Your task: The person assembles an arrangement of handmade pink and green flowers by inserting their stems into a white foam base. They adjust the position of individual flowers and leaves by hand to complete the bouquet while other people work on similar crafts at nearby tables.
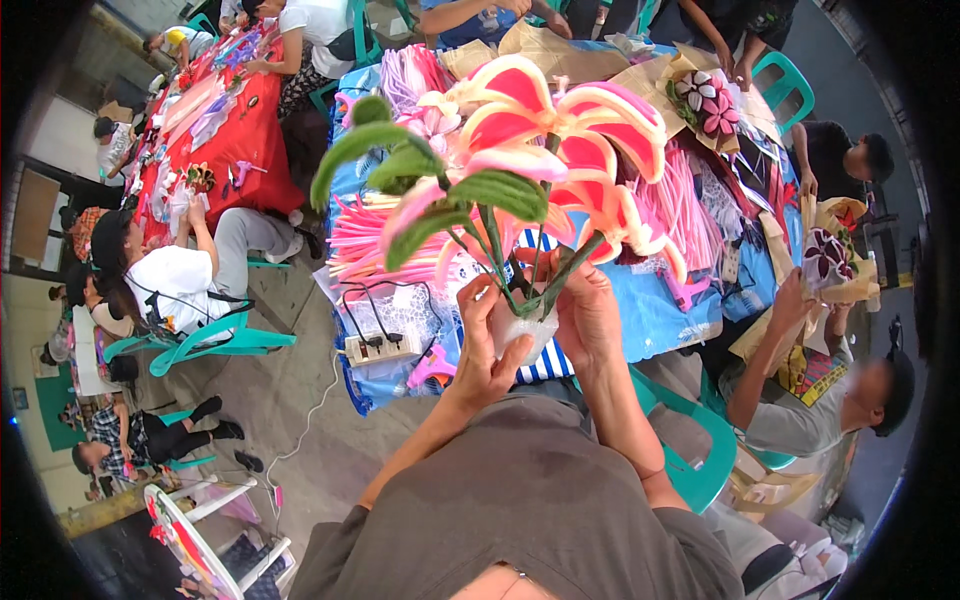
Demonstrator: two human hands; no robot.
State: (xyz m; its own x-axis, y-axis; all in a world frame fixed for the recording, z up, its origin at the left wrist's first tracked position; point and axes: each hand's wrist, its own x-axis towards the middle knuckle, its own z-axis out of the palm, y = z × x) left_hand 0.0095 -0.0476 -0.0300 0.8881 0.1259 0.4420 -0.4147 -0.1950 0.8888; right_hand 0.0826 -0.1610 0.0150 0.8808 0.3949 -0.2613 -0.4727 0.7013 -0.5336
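Note:
In front of me rises a bouquet of fuzzy pipe-cleaner flowers, with large pink and cream petals and curled green leaves. Its green stems come together in a white base; whether this is a wrap or a small pot I cannot tell. My left hand grips the base from the left, thumb across its front. From the right, my right hand closes on the base and the lower stems. Some of its fingertips are hidden behind them.
Pink pipe-cleaner bundles, a pink glue gun and a power strip lie on the blue-covered table. At right, a person holds a paper-wrapped bouquet beside a green chair. A white cable crosses the floor.

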